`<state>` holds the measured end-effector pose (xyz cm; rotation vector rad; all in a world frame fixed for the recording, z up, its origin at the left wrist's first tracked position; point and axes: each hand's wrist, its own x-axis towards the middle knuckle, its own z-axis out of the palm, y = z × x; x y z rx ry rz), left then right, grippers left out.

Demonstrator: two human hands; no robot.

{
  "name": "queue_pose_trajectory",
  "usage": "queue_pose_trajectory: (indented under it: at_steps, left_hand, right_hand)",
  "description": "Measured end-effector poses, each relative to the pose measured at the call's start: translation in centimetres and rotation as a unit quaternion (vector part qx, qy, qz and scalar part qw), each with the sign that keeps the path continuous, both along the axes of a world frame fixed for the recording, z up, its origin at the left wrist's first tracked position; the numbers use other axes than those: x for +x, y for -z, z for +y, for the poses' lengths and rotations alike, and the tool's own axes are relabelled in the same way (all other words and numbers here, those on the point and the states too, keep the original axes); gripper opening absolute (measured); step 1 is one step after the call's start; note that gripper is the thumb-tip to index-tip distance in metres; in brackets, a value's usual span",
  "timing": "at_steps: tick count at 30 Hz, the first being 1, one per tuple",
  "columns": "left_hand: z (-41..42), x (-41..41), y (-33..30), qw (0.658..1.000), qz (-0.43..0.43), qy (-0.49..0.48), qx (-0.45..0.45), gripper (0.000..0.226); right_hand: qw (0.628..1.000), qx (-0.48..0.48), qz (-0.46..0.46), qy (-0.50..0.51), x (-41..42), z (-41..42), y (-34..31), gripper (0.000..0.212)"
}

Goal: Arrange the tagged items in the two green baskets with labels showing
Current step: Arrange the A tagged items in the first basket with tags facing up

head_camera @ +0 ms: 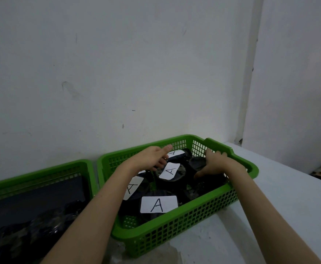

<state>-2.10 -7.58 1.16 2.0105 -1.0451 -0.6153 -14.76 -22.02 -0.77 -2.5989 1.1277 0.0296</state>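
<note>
The two bare forearms are nearest to the camera, and they reach forward into the right green basket, which stands on a pale table near the corner of a white wall. The left hand hovers over the back part of this basket; its fingers are loosely stretched and a little apart, and they hold nothing that I can see. The right hand grips a dark round item just beside the far right wall of the basket: the fingers curl over its top edge and the thumb presses from below.

The items in this basket are dark, almost black, with a dull surface and rounded shape; what they are exactly I cannot tell. Several carry a white paper tag with a hand-written black letter "A". The biggest tag lies well below the fingers of both hands, near the front wall. A second tag lies between the two hands, just under the left fingers. A third tag is partly hidden by the left forearm, and a fourth shows only partly beyond the left fingertips.

The left green basket stands just beside the first and contains dark items with no tag visible.
</note>
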Motion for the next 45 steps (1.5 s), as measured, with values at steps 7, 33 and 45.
queue_pose_trajectory:
  at_steps: [7,33,45]
  left_hand:
    - [-0.7,0.1,-0.4,0.994,0.026,-0.06,-0.087,0.064]
    - [-1.2,-0.1,0.9,0.99,0.085,-0.046,-0.102,0.049]
    - [-0.9,-0.2,1.1,0.999,0.042,0.035,-0.004,0.028]
  right_hand:
    - [0.882,0.179,-0.425,0.097,0.3,-0.1,-1.2,0.071]
    - [0.921,0.088,-0.358,0.126,0.1,-1.1,-0.8,0.042]
    - [0.999,0.026,-0.031,0.025,-0.5,0.0,-0.9,0.044]
